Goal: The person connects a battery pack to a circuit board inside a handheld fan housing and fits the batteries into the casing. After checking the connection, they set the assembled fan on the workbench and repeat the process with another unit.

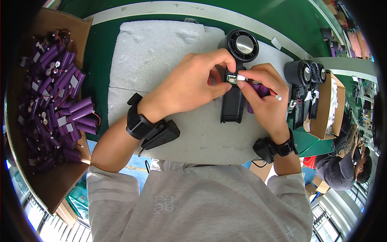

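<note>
A black handheld fan [232, 107] lies on the foam pad, its round head away from me and its handle toward me. A small green circuit board [231, 79] shows in an opening below the head. My left hand [187, 82] is closed on the fan, thumb and index finger at either side of that opening. With thumb and index finger, my right hand [268, 94] pinches a small white piece [241, 78] beside the board; its exact kind is unclear. A purple battery [263, 91] sits under the right fingers, partly hidden, near thin wires ending in a white connector [278, 97].
A cardboard box [46, 187] of many purple wired batteries stands at the left. The white foam pad [141, 52] covers the middle of the green table. More black fans [298, 73] and a carton [338, 105] with white contents are at the right; another person [338, 171] is beyond.
</note>
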`<state>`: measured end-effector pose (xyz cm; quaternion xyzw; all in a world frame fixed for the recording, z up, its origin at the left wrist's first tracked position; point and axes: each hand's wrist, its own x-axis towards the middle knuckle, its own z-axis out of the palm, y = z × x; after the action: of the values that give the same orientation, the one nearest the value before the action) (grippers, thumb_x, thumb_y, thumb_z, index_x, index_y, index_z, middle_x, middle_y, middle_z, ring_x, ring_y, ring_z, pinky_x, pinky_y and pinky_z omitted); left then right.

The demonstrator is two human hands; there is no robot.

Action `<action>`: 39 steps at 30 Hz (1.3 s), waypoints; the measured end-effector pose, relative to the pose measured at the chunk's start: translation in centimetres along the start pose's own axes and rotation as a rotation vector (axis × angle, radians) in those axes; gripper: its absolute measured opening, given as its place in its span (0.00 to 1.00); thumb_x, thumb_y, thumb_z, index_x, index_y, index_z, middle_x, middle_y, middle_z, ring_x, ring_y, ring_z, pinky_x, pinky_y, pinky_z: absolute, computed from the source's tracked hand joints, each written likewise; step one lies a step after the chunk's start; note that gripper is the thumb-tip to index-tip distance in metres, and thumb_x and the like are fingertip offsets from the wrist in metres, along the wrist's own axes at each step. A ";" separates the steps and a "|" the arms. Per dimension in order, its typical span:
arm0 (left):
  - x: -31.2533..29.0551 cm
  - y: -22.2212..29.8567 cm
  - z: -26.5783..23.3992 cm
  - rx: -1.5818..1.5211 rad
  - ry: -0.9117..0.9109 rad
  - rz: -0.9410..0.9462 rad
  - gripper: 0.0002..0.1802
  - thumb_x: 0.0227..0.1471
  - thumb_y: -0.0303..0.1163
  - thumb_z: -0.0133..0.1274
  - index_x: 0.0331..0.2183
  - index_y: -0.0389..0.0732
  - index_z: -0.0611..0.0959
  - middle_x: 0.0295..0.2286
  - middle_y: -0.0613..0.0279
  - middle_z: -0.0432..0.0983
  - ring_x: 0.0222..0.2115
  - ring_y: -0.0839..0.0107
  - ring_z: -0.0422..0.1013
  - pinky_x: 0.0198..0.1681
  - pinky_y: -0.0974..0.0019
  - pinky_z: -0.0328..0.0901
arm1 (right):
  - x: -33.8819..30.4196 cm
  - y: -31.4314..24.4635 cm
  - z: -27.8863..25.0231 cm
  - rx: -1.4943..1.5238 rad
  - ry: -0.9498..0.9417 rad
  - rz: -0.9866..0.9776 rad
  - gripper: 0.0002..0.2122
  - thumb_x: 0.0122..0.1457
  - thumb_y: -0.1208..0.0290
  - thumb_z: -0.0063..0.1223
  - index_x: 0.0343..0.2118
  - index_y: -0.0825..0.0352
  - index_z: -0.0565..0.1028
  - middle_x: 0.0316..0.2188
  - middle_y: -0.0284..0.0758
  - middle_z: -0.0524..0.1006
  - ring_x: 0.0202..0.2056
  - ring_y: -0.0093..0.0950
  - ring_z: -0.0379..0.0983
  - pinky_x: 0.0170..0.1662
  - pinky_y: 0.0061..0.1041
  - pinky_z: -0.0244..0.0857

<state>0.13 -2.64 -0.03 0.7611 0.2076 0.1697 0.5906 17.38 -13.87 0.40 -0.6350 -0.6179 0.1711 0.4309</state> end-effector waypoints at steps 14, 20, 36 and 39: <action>0.0 -0.1 0.0 -0.009 -0.008 -0.025 0.16 0.45 0.19 0.60 0.38 0.41 0.75 0.31 0.70 0.74 0.29 0.80 0.73 0.29 0.73 0.65 | -0.1 -0.5 -0.1 -0.095 -0.003 -0.049 0.11 0.47 0.82 0.64 0.35 0.67 0.81 0.29 0.33 0.75 0.23 0.21 0.71 0.24 0.18 0.64; 0.0 -0.1 0.0 -0.017 -0.010 -0.016 0.16 0.46 0.20 0.60 0.38 0.41 0.75 0.31 0.70 0.74 0.29 0.80 0.73 0.29 0.73 0.65 | -0.2 -0.7 -0.2 -0.100 -0.015 -0.023 0.11 0.47 0.82 0.63 0.35 0.69 0.80 0.31 0.34 0.76 0.27 0.22 0.71 0.28 0.18 0.64; 0.0 0.0 -0.1 -0.017 -0.021 -0.030 0.16 0.46 0.20 0.60 0.38 0.41 0.75 0.34 0.70 0.74 0.30 0.79 0.73 0.29 0.73 0.64 | -0.3 -0.7 0.0 -0.122 0.012 -0.064 0.10 0.47 0.82 0.63 0.35 0.68 0.81 0.30 0.33 0.76 0.25 0.21 0.71 0.24 0.18 0.63; 0.0 -0.1 0.0 -0.021 -0.017 -0.028 0.16 0.46 0.20 0.60 0.38 0.41 0.75 0.34 0.70 0.74 0.30 0.79 0.73 0.29 0.73 0.64 | -0.4 -0.6 0.0 -0.128 0.018 -0.081 0.10 0.47 0.82 0.63 0.35 0.67 0.81 0.30 0.33 0.76 0.24 0.22 0.72 0.22 0.19 0.63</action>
<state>0.09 -2.61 -0.09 0.7535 0.2112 0.1572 0.6025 16.92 -14.28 0.70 -0.6372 -0.6490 0.1079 0.4016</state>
